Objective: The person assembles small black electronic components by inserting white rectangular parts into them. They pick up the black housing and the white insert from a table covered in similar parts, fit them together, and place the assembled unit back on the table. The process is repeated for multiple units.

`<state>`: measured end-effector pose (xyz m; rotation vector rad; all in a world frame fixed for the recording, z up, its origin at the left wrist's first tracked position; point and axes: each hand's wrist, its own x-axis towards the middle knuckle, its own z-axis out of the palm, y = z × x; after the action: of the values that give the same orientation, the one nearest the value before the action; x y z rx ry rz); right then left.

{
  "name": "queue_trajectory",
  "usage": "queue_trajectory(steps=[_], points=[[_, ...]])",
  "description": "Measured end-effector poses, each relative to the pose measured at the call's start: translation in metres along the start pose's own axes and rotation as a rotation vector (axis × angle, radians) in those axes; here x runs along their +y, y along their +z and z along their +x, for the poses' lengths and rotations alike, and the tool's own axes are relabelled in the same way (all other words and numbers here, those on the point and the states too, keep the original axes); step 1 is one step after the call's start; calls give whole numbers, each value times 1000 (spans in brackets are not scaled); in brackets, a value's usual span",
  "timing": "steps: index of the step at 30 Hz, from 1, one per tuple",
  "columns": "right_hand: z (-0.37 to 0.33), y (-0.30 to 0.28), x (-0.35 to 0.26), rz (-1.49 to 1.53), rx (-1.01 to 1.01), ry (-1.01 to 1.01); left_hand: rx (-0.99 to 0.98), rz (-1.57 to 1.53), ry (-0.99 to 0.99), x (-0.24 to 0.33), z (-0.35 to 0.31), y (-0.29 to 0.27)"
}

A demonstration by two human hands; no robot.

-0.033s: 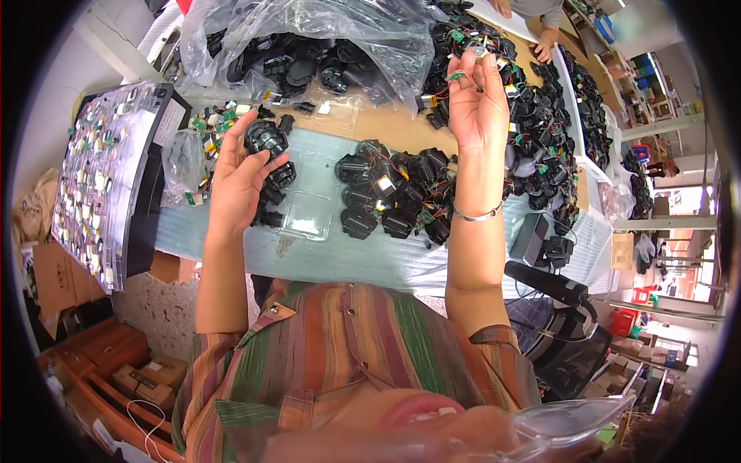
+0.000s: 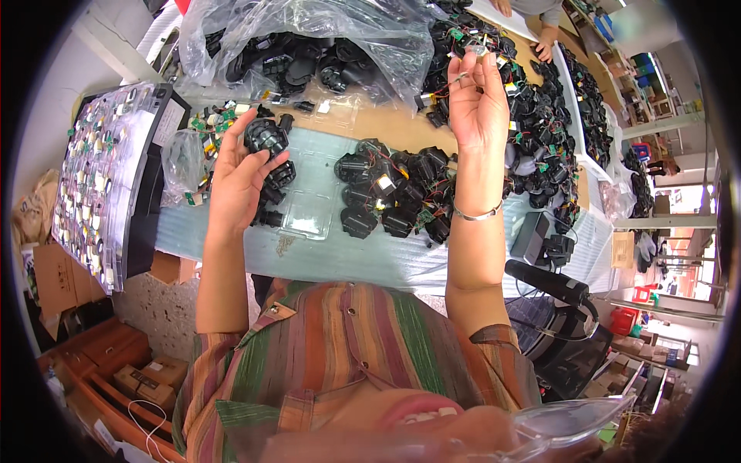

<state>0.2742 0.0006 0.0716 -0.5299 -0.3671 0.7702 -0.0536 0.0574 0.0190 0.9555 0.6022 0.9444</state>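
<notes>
On the left side of the bench, my left hand (image 2: pixel 238 181) is closed around a rounded black plastic housing (image 2: pixel 266 137). More black housings lie just below and beside it. My right hand (image 2: pixel 480 112) is raised over the right part of the bench, palm toward me and fingers partly curled. Between its fingers is a small circuit board (image 2: pixel 461 78), seen nearly edge-on. Behind that hand is a heap of black parts with wires (image 2: pixel 532 116). A group of black wired housings (image 2: pixel 397 185) sits between my hands, and a clear plastic tray (image 2: pixel 310 208) lies nearer my left hand.
A large clear plastic bag (image 2: pixel 378 46) covers black parts at the back. On the left stands a tilted tray of small circuit boards (image 2: pixel 104 170). Another person's hand (image 2: pixel 545 45) rests at the far right edge. A black chair (image 2: pixel 575 347) stands at my right.
The small circuit board in my right hand has turned, showing less of its green face. My left hand and the black housing have hardly moved.
</notes>
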Motion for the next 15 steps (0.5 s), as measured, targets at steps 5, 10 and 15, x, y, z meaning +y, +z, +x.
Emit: queue_trajectory(steps=[5,10,15], points=[[-20,14,7,-68,-179,54,-27,-91,13,-1,-1,0],[-76,50,25,-351,-335,70,-63,-107,75,3,-1,32],[-120,56,68,-561,-454,112,-58,-72,153,-1,-9,43]])
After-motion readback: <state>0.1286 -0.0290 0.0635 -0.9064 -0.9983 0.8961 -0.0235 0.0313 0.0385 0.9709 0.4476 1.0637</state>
